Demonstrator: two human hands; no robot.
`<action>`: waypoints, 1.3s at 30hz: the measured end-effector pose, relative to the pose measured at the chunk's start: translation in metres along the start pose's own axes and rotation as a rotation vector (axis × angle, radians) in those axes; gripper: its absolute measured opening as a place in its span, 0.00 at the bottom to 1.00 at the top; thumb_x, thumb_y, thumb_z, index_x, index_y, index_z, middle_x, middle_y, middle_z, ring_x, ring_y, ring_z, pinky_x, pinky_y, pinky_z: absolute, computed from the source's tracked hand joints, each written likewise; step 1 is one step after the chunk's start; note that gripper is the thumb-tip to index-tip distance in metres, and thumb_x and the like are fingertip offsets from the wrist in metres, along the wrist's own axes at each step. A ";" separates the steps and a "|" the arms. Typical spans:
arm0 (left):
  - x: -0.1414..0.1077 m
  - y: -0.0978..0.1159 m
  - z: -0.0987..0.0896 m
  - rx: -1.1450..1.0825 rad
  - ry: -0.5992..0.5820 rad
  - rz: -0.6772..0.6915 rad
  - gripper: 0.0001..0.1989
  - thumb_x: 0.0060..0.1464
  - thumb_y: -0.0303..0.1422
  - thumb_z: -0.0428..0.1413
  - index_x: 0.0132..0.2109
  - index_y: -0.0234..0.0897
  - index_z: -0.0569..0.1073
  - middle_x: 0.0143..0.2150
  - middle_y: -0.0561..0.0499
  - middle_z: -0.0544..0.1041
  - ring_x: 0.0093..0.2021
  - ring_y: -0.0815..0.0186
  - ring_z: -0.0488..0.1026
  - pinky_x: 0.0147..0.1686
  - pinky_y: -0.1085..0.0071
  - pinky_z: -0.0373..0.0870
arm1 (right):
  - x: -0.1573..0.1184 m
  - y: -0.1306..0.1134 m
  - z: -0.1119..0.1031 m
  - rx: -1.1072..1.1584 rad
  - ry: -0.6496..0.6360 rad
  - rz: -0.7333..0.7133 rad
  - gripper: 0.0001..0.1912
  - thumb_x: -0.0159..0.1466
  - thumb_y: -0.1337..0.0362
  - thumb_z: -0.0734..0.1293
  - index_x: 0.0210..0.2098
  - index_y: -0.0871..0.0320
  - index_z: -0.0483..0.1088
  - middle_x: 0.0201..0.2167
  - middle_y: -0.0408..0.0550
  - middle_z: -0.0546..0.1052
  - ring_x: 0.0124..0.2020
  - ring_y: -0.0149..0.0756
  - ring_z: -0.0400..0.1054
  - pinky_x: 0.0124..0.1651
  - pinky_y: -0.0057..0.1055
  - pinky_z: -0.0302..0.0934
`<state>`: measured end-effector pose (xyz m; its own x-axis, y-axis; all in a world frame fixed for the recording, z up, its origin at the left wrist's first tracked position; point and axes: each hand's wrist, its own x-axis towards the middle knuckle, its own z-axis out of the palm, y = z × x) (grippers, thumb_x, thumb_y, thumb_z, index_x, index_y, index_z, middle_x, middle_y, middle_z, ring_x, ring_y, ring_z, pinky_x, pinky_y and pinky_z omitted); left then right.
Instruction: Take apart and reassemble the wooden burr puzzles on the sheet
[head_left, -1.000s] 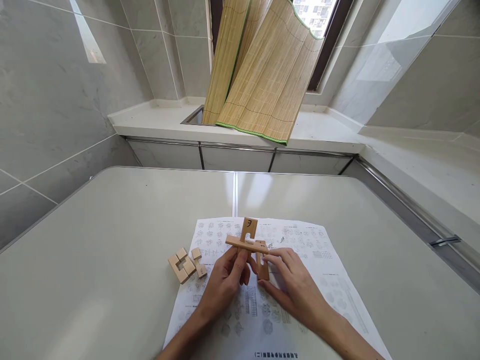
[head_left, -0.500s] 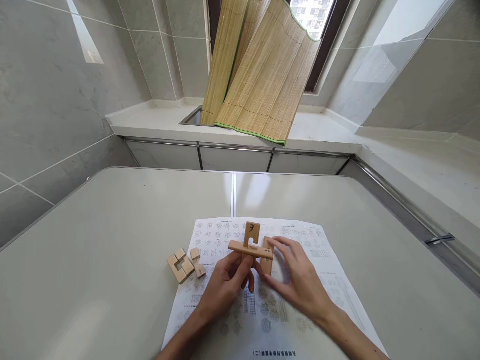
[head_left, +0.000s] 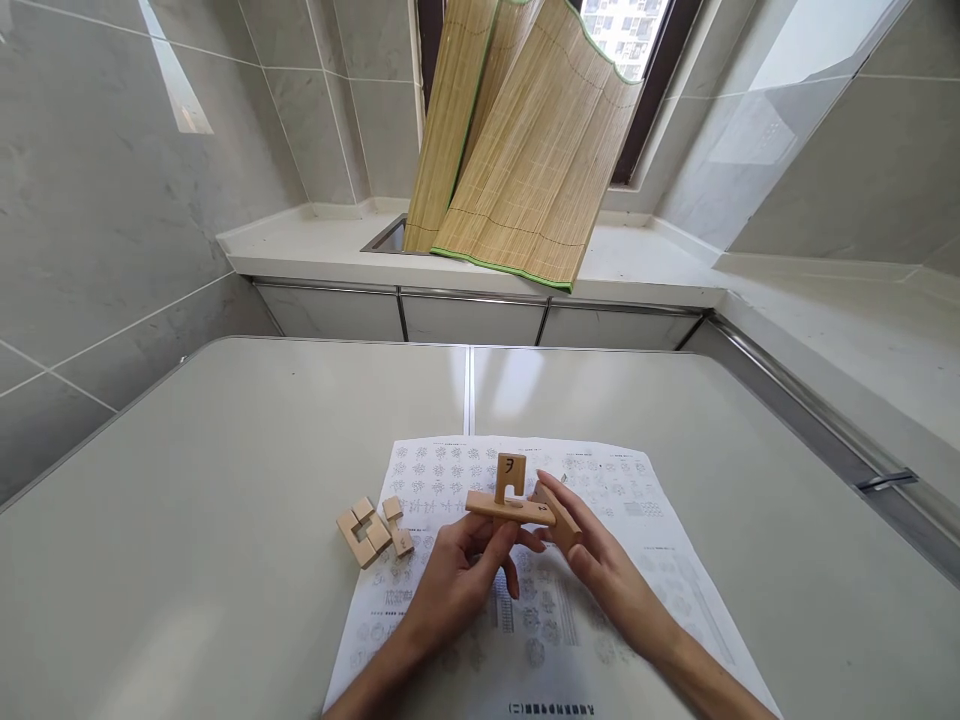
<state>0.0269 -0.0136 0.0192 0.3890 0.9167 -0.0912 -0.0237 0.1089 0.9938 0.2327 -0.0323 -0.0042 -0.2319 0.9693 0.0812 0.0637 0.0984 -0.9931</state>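
Observation:
Over the printed sheet, my left hand (head_left: 461,575) pinches joined wooden pieces from below, its fingers closed. One of them is a notched upright piece (head_left: 511,470) with a dark mark; it crosses a flat horizontal piece (head_left: 510,507). My right hand (head_left: 611,565) is closed on another wooden piece (head_left: 559,515), which is tilted and lies against the right end of the horizontal one. The fingers hide the undersides of the pieces.
A white sheet with printed diagrams (head_left: 622,650) lies on the pale table (head_left: 187,520). To the left are several light wooden blocks (head_left: 360,540) and a small notched block (head_left: 401,541). A bamboo mat (head_left: 525,170) hangs over the back ledge.
The joined pieces have shifted slightly right and down with my left hand. The piece at my right hand has turned from upright to tilted and moved right.

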 end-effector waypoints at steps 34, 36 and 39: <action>-0.007 -0.001 0.002 0.439 -0.276 0.090 0.16 0.75 0.41 0.44 0.39 0.39 0.67 0.31 0.52 0.73 0.29 0.66 0.67 0.34 0.71 0.65 | 0.011 -0.011 -0.001 0.147 -0.048 0.132 0.41 0.52 0.35 0.79 0.56 0.53 0.76 0.55 0.57 0.80 0.58 0.60 0.74 0.65 0.52 0.64; -0.006 -0.003 0.002 0.433 -0.257 0.097 0.18 0.75 0.41 0.44 0.37 0.39 0.67 0.30 0.52 0.74 0.29 0.66 0.68 0.34 0.71 0.65 | 0.010 -0.008 -0.001 0.188 -0.049 0.157 0.43 0.51 0.35 0.79 0.58 0.52 0.76 0.58 0.57 0.79 0.58 0.61 0.74 0.65 0.51 0.64; -0.006 -0.006 0.003 0.443 -0.228 0.103 0.20 0.76 0.39 0.41 0.36 0.38 0.69 0.29 0.52 0.76 0.29 0.67 0.70 0.37 0.71 0.67 | 0.011 0.000 -0.007 0.217 -0.013 0.179 0.47 0.52 0.36 0.79 0.63 0.53 0.72 0.58 0.59 0.80 0.60 0.63 0.73 0.66 0.55 0.63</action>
<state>0.0273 -0.0212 0.0144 0.5974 0.8016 -0.0241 0.3014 -0.1966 0.9330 0.2372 -0.0204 -0.0023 -0.2485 0.9638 -0.0968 -0.1043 -0.1260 -0.9865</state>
